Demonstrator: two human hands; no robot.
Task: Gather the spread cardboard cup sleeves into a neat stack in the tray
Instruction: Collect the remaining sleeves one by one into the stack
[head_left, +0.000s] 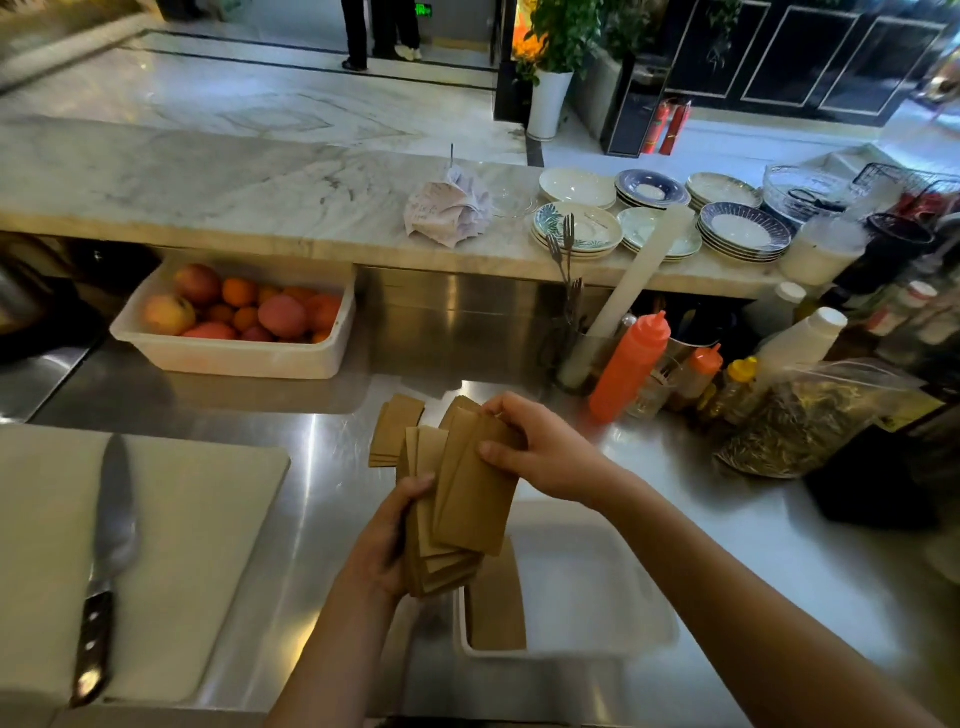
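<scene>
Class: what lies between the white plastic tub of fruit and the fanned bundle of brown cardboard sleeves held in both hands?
In the head view, a pile of brown cardboard sleeves lies on the steel counter between the white fruit tub and held bundle.

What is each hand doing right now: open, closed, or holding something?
Left hand: closed, gripping the lower end of the fanned bundle of cardboard cup sleeves.
Right hand: closed, holding the upper end of the same bundle.

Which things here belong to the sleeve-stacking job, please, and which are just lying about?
Job: held sleeves, counter sleeves, tray sleeves, tray, left hand, right hand.
Lying about: knife, board, fruit tub, plates, red bottle.
</scene>
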